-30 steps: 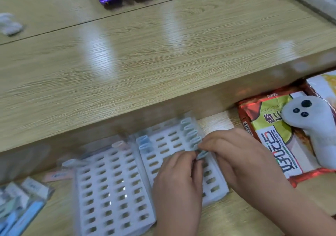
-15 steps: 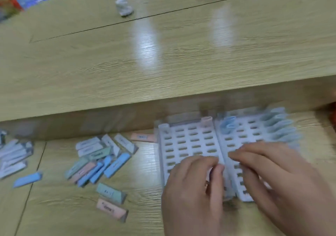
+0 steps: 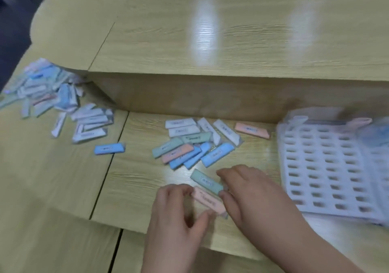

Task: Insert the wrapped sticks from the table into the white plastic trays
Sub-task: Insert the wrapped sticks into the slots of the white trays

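Wrapped sticks (image 3: 193, 144) lie loose in a cluster on the lower level of the wooden table (image 3: 63, 188), white, green, pink and blue ones overlapping each other, well ahead of my hands. Two more sit apart from that cluster, nearer to me, side by side and slanted: a green stick (image 3: 207, 181) and, just below it, a pink stick (image 3: 208, 200). My left hand (image 3: 176, 216) has its fingers curled, forefinger on the pink stick's left end and thumb at its lower edge, pinching it. My right hand (image 3: 259, 201) reaches over the right ends of both; its thumb and fingers seem to close around the end of the green stick, though motion blur makes the exact contact hard to read.

To the right, the white tray (image 3: 328, 167) rests on the same level, tilted a little, and most of the slots I can see stand unfilled. Another pink one (image 3: 251, 130) lies between the cluster and the tray's far corner. A lone blue stick (image 3: 109, 148) lies left of the cluster, and beyond it a bigger heap (image 3: 52, 96) spreads against the corner of the raised shelf (image 3: 231, 41).
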A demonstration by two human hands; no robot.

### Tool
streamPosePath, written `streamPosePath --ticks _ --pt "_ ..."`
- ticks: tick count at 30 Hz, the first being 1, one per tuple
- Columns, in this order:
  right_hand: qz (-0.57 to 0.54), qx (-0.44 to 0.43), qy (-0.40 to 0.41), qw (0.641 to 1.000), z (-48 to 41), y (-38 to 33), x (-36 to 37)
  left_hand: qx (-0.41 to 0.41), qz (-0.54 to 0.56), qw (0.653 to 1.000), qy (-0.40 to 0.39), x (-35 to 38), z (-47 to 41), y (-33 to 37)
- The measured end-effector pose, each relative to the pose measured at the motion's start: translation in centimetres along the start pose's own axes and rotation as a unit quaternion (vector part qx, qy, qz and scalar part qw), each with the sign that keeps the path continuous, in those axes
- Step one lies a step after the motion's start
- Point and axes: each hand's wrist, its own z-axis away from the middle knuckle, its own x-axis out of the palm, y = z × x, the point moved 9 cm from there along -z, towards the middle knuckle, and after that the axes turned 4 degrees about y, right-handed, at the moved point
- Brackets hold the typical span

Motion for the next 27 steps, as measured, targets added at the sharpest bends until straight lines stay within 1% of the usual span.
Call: streamPosePath --ticks 3,5,7,9,13,16,19,21,24,27 --pt "0.011 0.039 -0.027 0.999 -0.3 0.4 1.7 0.125 -0.055 0.991 -0.015 0.8 0.5 1.9" --pt "0.024 0.055 -0.029 0.998 -0.5 0.6 2.0 0.188 -0.050 0.981 -0.015 1.3 0.6 2.8" --pt "0.030 0.073 -0.027 0.996 -0.7 1.2 1.8 0.213 -0.056 0.975 -0.012 1.7 0.1 3.0" --pt "0.035 0.094 -0.018 0.995 -0.9 2.0 1.4 0.216 -0.069 0.974 -0.012 1.9 -0.8 2.8" --pt "0.045 0.124 -0.010 0.991 -1.6 2.8 0.4 0.196 -0.088 0.976 -0.043 1.6 -2.6 2.1" --pt "0.009 0.137 0.006 0.990 -1.7 2.8 -0.4 0.129 -0.073 0.986 -0.075 1.5 -3.9 1.2" --pt "-0.056 0.137 0.046 0.988 -1.3 3.0 -2.0 0.079 0.029 0.992 -0.091 1.5 -4.8 1.0" --pt "-0.135 0.148 0.091 0.976 -0.7 3.6 -3.7 0.055 0.119 0.989 -0.069 0.8 -5.5 1.8" --pt "-0.234 0.174 0.159 0.943 0.7 5.5 -6.5 0.005 0.233 0.971 -0.054 0.2 -6.2 3.5" --pt "-0.255 0.183 0.210 0.926 2.5 8.0 -9.4 -0.019 0.312 0.948 -0.054 0.4 -6.7 6.2"
